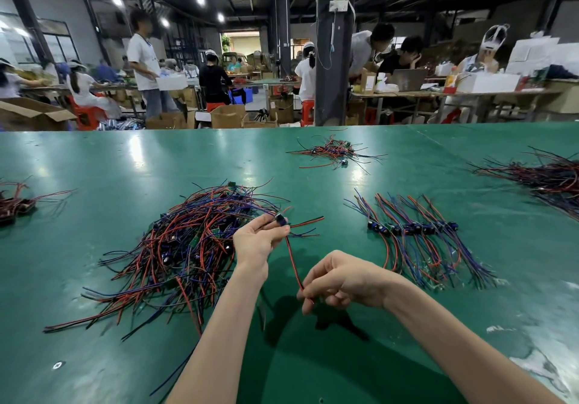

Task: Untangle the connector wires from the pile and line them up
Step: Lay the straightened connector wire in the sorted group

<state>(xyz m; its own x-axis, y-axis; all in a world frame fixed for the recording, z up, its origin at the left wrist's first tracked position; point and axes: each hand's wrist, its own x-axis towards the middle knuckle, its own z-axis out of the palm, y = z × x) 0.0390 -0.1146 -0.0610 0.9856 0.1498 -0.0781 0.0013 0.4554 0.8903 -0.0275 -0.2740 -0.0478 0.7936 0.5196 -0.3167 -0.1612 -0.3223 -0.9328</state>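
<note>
A tangled pile of red, black and blue connector wires (185, 247) lies on the green table (125, 165), left of centre. My left hand (258, 237) pinches one connector (281, 219) at the pile's right edge, lifted a little. From that connector a red-and-black wire (293, 261) runs down to my right hand (338, 281), which pinches its lower end. To the right, several connector wires (416, 237) lie side by side in a row, their connectors in a line.
A smaller wire pile (335, 151) sits farther back at centre. A large bundle (551, 181) lies at the right edge and another (15, 203) at the left edge. People work at tables beyond the far edge, behind a dark pillar (332, 59).
</note>
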